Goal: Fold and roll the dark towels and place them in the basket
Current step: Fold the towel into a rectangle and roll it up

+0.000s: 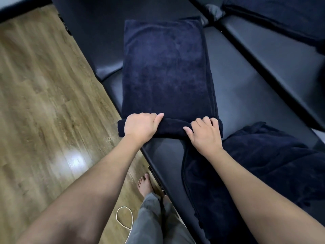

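Observation:
A folded dark navy towel lies lengthwise on a black padded bench. Its near end is turned over into a short roll. My left hand grips the left part of that roll with curled fingers. My right hand grips the right part of the roll, fingers curled over its top. A second dark towel lies loosely crumpled on the bench just right of my right forearm. Another dark towel lies at the far right on the neighbouring bench. No basket is in view.
A wooden floor runs along the left of the bench. My bare foot and grey trouser leg stand beside the bench edge, with a white cord loop on the floor. A dark gap separates the two benches.

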Motion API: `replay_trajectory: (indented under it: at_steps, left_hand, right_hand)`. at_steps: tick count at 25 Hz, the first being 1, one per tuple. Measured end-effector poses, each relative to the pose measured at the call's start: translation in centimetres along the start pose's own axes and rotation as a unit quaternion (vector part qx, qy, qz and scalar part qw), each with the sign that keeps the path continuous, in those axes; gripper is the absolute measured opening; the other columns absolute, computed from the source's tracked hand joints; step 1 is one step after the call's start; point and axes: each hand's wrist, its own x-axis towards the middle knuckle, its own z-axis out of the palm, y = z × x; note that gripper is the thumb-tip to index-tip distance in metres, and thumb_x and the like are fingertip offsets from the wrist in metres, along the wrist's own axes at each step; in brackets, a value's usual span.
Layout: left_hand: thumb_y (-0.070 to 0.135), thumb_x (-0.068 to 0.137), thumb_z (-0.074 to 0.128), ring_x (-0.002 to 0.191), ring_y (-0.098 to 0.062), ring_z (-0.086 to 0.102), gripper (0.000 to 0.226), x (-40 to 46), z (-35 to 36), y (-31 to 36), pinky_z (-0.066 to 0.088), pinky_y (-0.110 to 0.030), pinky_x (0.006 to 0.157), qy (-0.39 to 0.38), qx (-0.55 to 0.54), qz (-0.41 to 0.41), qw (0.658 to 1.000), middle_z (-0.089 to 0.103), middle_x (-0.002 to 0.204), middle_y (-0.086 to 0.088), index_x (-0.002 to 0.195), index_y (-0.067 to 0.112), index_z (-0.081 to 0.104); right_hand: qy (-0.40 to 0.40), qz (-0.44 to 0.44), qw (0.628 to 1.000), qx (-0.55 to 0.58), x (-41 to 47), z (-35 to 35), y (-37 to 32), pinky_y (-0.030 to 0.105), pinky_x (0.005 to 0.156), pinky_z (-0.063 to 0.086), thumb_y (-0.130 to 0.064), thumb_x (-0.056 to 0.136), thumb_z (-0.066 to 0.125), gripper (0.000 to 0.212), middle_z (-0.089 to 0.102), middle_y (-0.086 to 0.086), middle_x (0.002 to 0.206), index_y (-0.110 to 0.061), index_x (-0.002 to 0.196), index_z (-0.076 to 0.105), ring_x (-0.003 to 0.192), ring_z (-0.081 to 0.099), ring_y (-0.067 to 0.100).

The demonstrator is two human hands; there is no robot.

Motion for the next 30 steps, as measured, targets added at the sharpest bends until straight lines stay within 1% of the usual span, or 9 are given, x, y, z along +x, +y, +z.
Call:
replay_trajectory:
  at_steps: [4,7,10,14,17,19,21,26,30]
  left_hand:
    - [0.053,0.106,0.020,0.068,-0.032,0.062,0.052,0.0,-0.5,0.1,0.033,-0.035,0.059,0.003,-0.021,-0.048,0.999,0.065,0.073,-0.003,0.076,0.021,0.048]
    - [0.051,0.104,0.025,0.058,-0.032,0.056,0.051,-1.6,0.6,-1.4,0.036,-0.038,0.061,0.059,-0.010,-0.007,0.998,0.056,0.063,-0.002,0.065,0.021,0.041]
    - [0.048,0.105,0.024,0.060,-0.032,0.054,0.055,-2.3,0.8,-2.2,0.040,-0.041,0.067,0.055,0.026,-0.012,0.998,0.058,0.059,-0.002,0.061,0.021,0.044]
    - [0.051,0.107,0.016,0.073,-0.032,0.063,0.060,0.7,-1.2,-1.3,0.038,-0.035,0.066,-0.063,0.027,-0.055,0.996,0.058,0.070,0.000,0.068,0.023,0.053]
    - [0.050,0.107,0.023,0.070,-0.030,0.059,0.051,2.0,-1.6,-1.4,0.038,-0.035,0.066,-0.075,0.042,-0.032,0.996,0.061,0.075,0.000,0.073,0.022,0.051]
    - [0.042,0.105,0.037,0.072,-0.029,0.056,0.038,1.3,-0.6,-1.1,0.040,-0.038,0.068,0.064,0.072,0.020,0.995,0.062,0.081,-0.001,0.080,0.020,0.054]
    - [0.039,0.104,0.046,0.079,-0.029,0.054,0.029,0.0,0.9,-0.4,0.041,-0.042,0.074,0.168,0.065,0.065,0.981,0.060,0.089,-0.002,0.090,0.019,0.061]
    - [0.049,0.103,0.040,0.095,-0.029,0.057,0.048,-3.4,4.1,0.7,0.041,-0.046,0.096,0.131,0.034,0.049,0.990,0.063,0.109,-0.003,0.124,0.012,0.063]
    - [0.048,0.103,0.031,0.077,-0.029,0.053,0.045,-0.8,2.8,0.3,0.036,-0.042,0.072,0.106,0.049,0.041,0.992,0.059,0.086,-0.002,0.091,0.017,0.062]
  right_hand:
    - [-0.093,0.013,0.995,0.043,2.2,-0.9,0.3,0.040,0.069,0.033,-0.050,0.106,0.009,0.066,0.055,0.002,0.056,-0.014,0.071,0.051,0.060,0.054,0.032]
    - [-0.179,0.030,0.981,0.074,2.7,-1.8,1.1,0.037,0.066,0.032,-0.055,0.105,0.019,0.050,0.058,0.002,0.068,-0.015,0.093,0.047,0.069,0.056,0.034]
    - [-0.274,0.068,0.949,0.140,4.2,-2.6,2.0,0.040,0.067,0.043,-0.064,0.101,0.028,0.052,0.060,-0.002,0.076,-0.019,0.085,0.047,0.076,0.055,0.028]
    - [-0.384,0.128,0.892,0.201,6.1,-3.7,2.3,0.037,0.069,0.043,-0.068,0.099,0.034,0.057,0.061,-0.002,0.078,-0.019,0.078,0.056,0.083,0.060,0.023]
    - [-0.309,0.089,0.946,0.038,5.5,-3.1,0.8,0.043,0.093,0.035,-0.059,0.104,0.027,0.055,0.058,-0.003,0.096,-0.022,0.083,0.061,0.105,0.052,0.028]
    - [-0.243,0.100,0.964,-0.033,4.6,-2.4,-0.4,0.044,0.094,0.032,-0.053,0.106,0.027,0.056,0.060,0.003,0.106,-0.022,0.093,0.071,0.106,0.049,0.029]
    - [-0.221,0.111,0.968,-0.036,4.3,-1.8,-0.7,0.041,0.089,0.034,-0.050,0.107,0.027,0.058,0.065,0.003,0.099,-0.018,0.087,0.071,0.098,0.054,0.028]
    - [-0.233,0.118,0.965,-0.024,5.5,-1.5,0.1,0.037,0.078,0.030,-0.051,0.107,0.026,0.059,0.063,0.003,0.070,-0.018,0.062,0.043,0.068,0.054,0.030]
    - [-0.055,0.099,0.993,-0.035,4.2,-1.1,-1.2,0.043,0.070,0.037,-0.040,0.103,0.047,0.034,0.060,0.007,0.082,-0.014,0.083,0.057,0.072,0.054,0.032]
